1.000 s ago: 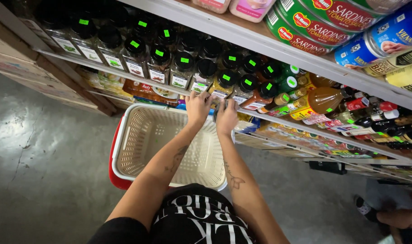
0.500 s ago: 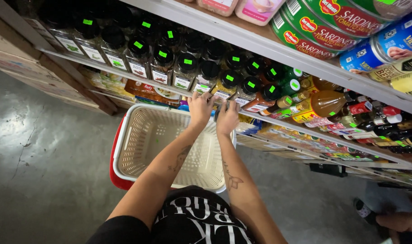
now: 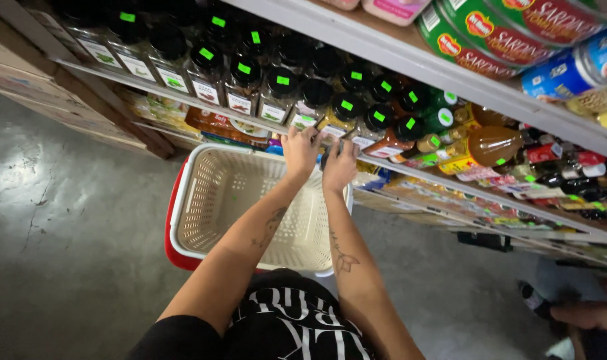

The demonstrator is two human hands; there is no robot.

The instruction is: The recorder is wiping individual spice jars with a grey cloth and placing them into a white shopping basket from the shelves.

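Both my arms reach forward over a cream plastic basket [image 3: 203, 200] with a red rim, which stands on the floor under the shelves. My left hand [image 3: 300, 150] lies at the front edge of the middle shelf [image 3: 183, 100], with its fingers on a clear spice jar [image 3: 302, 117] that has a black lid and a green sticker. Whether it grips that jar I cannot tell. My right hand [image 3: 341, 167] is right beside it, curled round a dark-lidded jar [image 3: 325, 159] at the shelf edge. The basket looks empty where it shows.
Rows of black-lidded spice jars [image 3: 243, 80] fill the middle shelf. Sauce bottles [image 3: 490, 143] stand to the right and large tins [image 3: 517, 30] on the shelf above. Cardboard boxes [image 3: 23, 73] sit at far left. Another person's hand [image 3: 587, 313] shows at bottom right, over grey concrete floor [image 3: 70, 253].
Both hands have stayed at the shelf edge among the jars, shifting only slightly. The basket has not moved.
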